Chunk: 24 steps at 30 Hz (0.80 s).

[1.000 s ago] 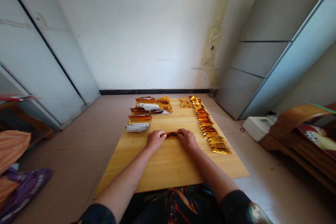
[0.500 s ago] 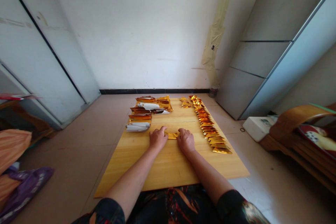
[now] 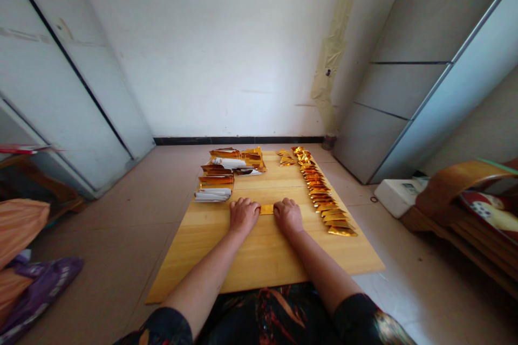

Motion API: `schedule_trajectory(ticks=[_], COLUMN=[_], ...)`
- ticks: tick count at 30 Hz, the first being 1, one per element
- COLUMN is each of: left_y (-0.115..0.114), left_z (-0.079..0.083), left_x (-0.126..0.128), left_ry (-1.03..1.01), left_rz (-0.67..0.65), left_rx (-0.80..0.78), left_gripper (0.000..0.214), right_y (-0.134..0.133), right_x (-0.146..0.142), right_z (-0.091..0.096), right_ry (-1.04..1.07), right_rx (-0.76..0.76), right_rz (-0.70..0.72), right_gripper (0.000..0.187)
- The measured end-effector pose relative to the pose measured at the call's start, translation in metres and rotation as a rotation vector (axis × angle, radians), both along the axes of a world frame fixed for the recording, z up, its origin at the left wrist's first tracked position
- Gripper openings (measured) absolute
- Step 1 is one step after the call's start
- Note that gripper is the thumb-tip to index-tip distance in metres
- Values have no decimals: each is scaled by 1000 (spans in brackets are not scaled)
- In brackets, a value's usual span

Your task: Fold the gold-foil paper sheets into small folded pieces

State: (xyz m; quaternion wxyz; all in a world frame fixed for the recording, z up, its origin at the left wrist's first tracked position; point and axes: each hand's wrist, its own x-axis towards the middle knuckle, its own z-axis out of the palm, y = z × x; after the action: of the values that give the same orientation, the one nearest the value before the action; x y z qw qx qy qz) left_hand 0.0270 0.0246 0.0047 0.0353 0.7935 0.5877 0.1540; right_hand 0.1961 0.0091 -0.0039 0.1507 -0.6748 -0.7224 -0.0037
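A small strip of gold foil paper (image 3: 266,209) lies flat on the wooden board (image 3: 263,250) between my two hands. My left hand (image 3: 243,215) presses its left end with curled fingers. The knuckles of my right hand (image 3: 287,215) are bent over the strip's right end, which they hold. A long row of folded gold pieces (image 3: 324,199) runs along the board's right side. Stacks of gold and white paper (image 3: 220,178) sit at the far left of the board.
The board lies on a tiled floor. A grey cabinet (image 3: 404,91) stands to the right, with a white box (image 3: 399,194) and a wooden chair (image 3: 465,199) beside it. Purple and orange bags (image 3: 28,259) lie at the left. White doors (image 3: 60,91) line the left wall.
My hands have moved closer together and the gold paper between them has become a shorter, flatter strip. The left thumb, raised half a second ago, is down again.
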Motion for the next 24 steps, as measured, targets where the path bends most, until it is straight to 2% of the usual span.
schedule_trajectory(ticks=[4,7,10,13,18,21,24], left_y=[-2,0,6,12,15,14,14], left_z=[0,-3,-7,-10,-11,-11,-10], left_x=[-1,0,1,0,-13,-24,-28], left_ry=[4,9,15,-28,-87,-84,-53], left_rz=[-20,-95,-212,-270,-268,-169,-124], left_rx=[24,52,45,1,-47,-65,-116], left_gripper=[25,26,26,27,25,21,22], right_y=[-3,-3,0,8,18,17,14], right_x=[-1,-3,-7,-9,-9,-11,-17], right_z=[0,2,7,10,11,13,16], right_ry=[-75,-91,-93,-69,81,122,134], right_rx=[17,8,5,-82,-183,-191,-200], right_rz=[34,46,153,258,109,62,-20], right_gripper=[24,22,16,16,20,18,14])
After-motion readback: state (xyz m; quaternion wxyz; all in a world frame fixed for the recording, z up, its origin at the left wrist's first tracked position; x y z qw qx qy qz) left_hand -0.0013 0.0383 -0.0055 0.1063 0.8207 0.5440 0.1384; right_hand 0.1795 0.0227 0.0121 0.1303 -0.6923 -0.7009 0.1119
